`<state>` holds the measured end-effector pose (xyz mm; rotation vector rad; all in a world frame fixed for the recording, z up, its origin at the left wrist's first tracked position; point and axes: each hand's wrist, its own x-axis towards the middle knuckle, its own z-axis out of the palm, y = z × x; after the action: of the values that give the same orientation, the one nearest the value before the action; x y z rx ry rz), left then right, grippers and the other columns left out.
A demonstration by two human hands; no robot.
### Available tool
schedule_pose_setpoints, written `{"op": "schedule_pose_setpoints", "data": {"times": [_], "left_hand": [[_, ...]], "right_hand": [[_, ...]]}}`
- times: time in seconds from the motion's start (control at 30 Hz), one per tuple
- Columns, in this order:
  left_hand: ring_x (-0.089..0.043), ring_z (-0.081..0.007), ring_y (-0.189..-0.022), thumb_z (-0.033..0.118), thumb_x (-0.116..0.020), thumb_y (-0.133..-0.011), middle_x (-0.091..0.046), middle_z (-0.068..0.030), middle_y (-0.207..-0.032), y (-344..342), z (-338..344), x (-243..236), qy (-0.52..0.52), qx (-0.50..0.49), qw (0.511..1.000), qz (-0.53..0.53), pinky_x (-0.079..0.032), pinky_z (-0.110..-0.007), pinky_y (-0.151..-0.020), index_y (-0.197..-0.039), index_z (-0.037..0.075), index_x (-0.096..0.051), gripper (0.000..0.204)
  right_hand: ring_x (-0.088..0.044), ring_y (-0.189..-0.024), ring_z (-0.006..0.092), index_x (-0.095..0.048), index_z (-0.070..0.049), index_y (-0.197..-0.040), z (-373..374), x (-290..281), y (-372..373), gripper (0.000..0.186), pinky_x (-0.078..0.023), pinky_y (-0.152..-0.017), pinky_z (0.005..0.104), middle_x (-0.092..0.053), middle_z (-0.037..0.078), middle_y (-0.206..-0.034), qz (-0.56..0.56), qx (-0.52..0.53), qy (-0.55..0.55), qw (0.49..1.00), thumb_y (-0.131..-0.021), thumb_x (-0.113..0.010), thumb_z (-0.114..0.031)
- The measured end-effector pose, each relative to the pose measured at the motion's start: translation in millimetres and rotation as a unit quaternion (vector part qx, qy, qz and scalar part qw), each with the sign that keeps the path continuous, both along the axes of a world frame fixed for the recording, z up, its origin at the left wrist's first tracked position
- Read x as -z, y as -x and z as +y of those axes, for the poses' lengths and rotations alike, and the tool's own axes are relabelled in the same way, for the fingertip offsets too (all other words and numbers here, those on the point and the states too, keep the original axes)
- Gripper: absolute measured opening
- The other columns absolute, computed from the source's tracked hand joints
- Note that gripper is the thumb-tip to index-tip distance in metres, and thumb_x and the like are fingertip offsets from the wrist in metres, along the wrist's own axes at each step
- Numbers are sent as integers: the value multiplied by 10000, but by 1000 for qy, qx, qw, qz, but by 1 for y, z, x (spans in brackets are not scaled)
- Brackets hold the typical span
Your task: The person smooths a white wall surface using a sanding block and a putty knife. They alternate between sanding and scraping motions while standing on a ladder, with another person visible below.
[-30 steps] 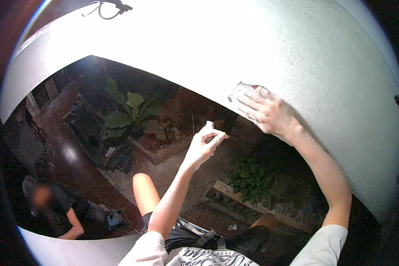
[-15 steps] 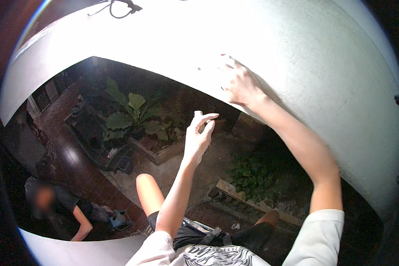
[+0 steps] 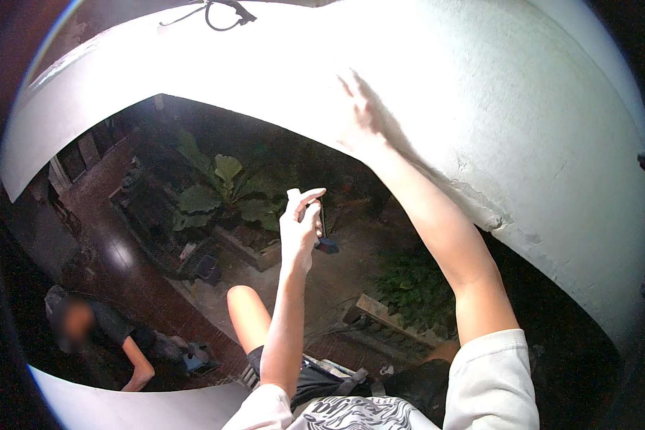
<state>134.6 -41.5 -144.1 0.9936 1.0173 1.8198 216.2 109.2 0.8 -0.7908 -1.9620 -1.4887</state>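
Note:
My right hand (image 3: 362, 118) reaches up against a white curved wall surface (image 3: 552, 143), with its fingers stretched out along it. Glare bleaches the fingers, and whatever may lie beneath the palm is hidden. Lower down and apart from the wall edge, my left hand (image 3: 301, 229) is raised with its fingers curled. A small pale piece (image 3: 292, 194) sticks up between those fingers; what it is cannot be made out.
A dark looped cable (image 3: 226, 14) lies atop the white surface. Below are a leafy plant (image 3: 228, 175), a low bush (image 3: 419, 287), a concrete kerb (image 3: 380, 312) and a small blue object (image 3: 327, 246). Another person (image 3: 111, 322) is at the lower left.
My right hand has slid up and to the left along the white surface, its fingers straightening. My left hand appears farther left and slightly lower. The whole view has shifted a little.

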Motion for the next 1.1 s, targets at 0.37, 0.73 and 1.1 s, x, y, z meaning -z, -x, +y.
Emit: {"op": "schedule_pose_setpoints", "data": {"times": [0.37, 0.73, 1.1], "left_hand": [[-445, -48, -584, 36, -498, -925, -518, 21, -800, -14, -10, -19, -16, -29, 995, -96, -377, -201, -501, -1103, 75, -667, 249], [-597, -96, -779, 87, -493, -971, -601, -31, -1009, 5, -20, -22, -109, 56, 992, 19, -462, -262, -685, -1105, 111, -633, 195], [-595, -103, -763, 66, -490, -973, -540, -88, -1177, -5, -33, -40, -181, 57, 981, 42, -471, -243, -625, -1499, 207, -249, 597]], "right_hand": [[-323, -1386, 242, -432, -86, -1381, 7, -47, -32, 570, -154, -1187, 467, -410, 117, -1462, 15, -53, -32, 998, -941, -415, -449], [-226, -1423, 235, -335, -132, -1444, 17, -60, 1, 623, -78, -1193, 470, -289, 78, -1526, 42, 3, -35, 999, -935, -422, -479], [-149, -1454, 239, -269, -171, -1492, 9, -68, -43, 672, -41, -1198, 479, -195, 56, -1577, -114, 133, 111, 978, -928, -437, -496]]}}
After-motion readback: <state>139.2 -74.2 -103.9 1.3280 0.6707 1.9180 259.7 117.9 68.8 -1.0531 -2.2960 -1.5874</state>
